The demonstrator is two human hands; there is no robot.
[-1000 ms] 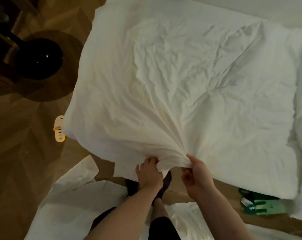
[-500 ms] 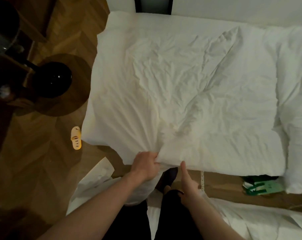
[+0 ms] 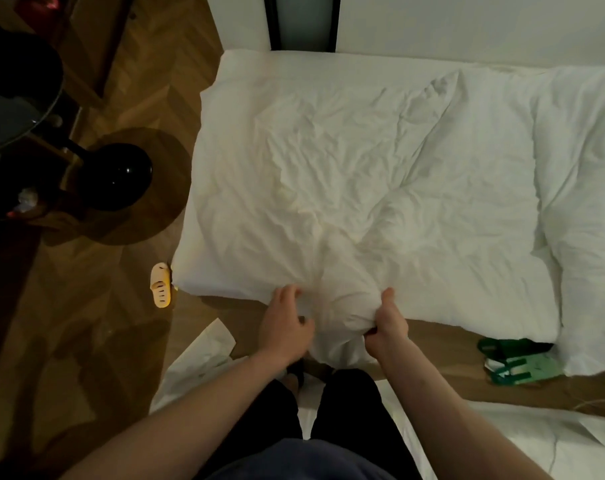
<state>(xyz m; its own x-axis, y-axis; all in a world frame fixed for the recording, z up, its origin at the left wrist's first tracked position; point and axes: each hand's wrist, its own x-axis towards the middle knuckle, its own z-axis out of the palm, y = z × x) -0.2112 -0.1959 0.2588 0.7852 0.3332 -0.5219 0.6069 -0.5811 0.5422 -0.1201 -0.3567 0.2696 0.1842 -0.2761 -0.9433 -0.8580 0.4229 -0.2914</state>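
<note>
A white wrinkled sheet point(image 3: 346, 174) lies spread over the bed in front of me. Its near edge is bunched into a hanging fold point(image 3: 332, 327) at the foot of the bed. My left hand point(image 3: 285, 323) grips that fold from the left, fingers curled into the cloth. On the fold's right side my right hand point(image 3: 387, 323) grips the cloth, thumb up on top of the bunch. A thicker white duvet point(image 3: 585, 202) lies heaped along the bed's right side.
White cloth point(image 3: 197, 358) lies on the wooden floor around my legs. A yellow slipper point(image 3: 160, 285) sits by the bed's left corner, green slippers point(image 3: 512, 362) at the right. A black round stool point(image 3: 114, 174) and a dark table point(image 3: 13, 98) stand to the left.
The sheet, held up and pulled toward me before, has dropped flat on the bed. My right hand, off the cloth half a second ago, grips the bunched edge again.
</note>
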